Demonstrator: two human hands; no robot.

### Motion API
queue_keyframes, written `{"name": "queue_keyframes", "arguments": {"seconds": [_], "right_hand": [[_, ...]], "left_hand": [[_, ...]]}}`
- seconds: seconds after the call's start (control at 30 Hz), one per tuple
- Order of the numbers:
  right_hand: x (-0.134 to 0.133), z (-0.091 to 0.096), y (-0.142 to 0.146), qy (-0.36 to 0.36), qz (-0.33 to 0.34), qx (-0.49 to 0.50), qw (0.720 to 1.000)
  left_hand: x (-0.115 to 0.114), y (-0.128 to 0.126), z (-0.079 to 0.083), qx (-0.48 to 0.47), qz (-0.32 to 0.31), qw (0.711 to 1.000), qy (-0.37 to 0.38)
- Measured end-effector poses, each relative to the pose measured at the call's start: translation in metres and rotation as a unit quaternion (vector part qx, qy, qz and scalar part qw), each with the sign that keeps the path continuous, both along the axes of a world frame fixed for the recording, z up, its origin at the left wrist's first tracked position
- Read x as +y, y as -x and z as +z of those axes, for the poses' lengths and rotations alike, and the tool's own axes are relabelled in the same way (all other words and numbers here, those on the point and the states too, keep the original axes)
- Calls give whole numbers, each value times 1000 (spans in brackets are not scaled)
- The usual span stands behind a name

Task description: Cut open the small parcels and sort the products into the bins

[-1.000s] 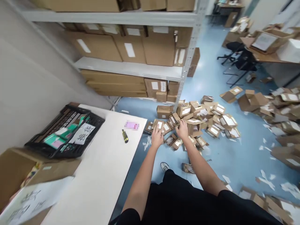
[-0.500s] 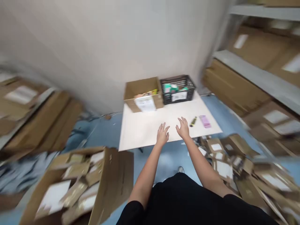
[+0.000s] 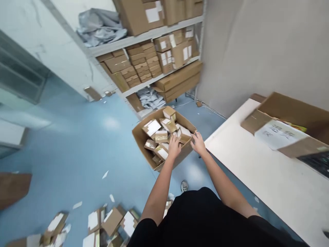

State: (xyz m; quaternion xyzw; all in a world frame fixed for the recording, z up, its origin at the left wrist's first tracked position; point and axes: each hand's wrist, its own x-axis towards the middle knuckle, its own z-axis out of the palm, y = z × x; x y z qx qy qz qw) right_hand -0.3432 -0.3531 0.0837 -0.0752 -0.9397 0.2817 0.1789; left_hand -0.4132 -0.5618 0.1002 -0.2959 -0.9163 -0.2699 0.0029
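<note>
I find the small boxes [image 3: 161, 137] inside the large carton [image 3: 184, 153], nearer my left hand [image 3: 174, 146], fingers parted over its near rim. My right hand [image 3: 198, 142], fingers spread, is at its right corner. Neither shows a hold; contact I cannot confirm.

"What's on the table [image 3: 257, 175]?"

"A cardboard box [image 3: 303, 109] with a handwritten paper sign [image 3: 279, 133] on its front, and part of a black crate [image 3: 316, 161] just beside it."

"And off the table?"

"Behind it, a grey wall [image 3: 252, 44]; beyond its far end, leftward, a metal shelf [image 3: 154, 33] with cartons [image 3: 180, 53] and crumpled grey plastic [image 3: 100, 29]; left of it, paper scraps [image 3: 105, 174] on the blue floor [image 3: 89, 147]."
</note>
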Motion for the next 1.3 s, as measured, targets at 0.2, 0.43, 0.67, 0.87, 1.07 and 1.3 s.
{"name": "queue_keyframes", "arguments": {"seconds": [0.2, 0.43, 0.67, 0.87, 1.07, 1.3], "right_hand": [[-79, -19, 104, -7, 111, -87, 990], [-117, -65, 211, -14, 192, -233, 953], [-115, -132, 285, 12, 204, -332, 921], [-137, -177, 306, 35, 240, -391, 888], [-162, -188, 299, 22, 248, -422, 871], [-138, -136, 265, -2, 298, -343, 891]], "left_hand": [[-86, 56, -32, -75, 131, 988, 40], [-109, 147, -84, -193, 193, 955, 113], [-97, 246, -153, -292, 145, 925, 197], [-106, 248, -190, -305, 174, 921, 171], [-111, 227, -187, -278, 187, 931, 147], [-106, 175, -137, -205, 195, 953, 108]]}}
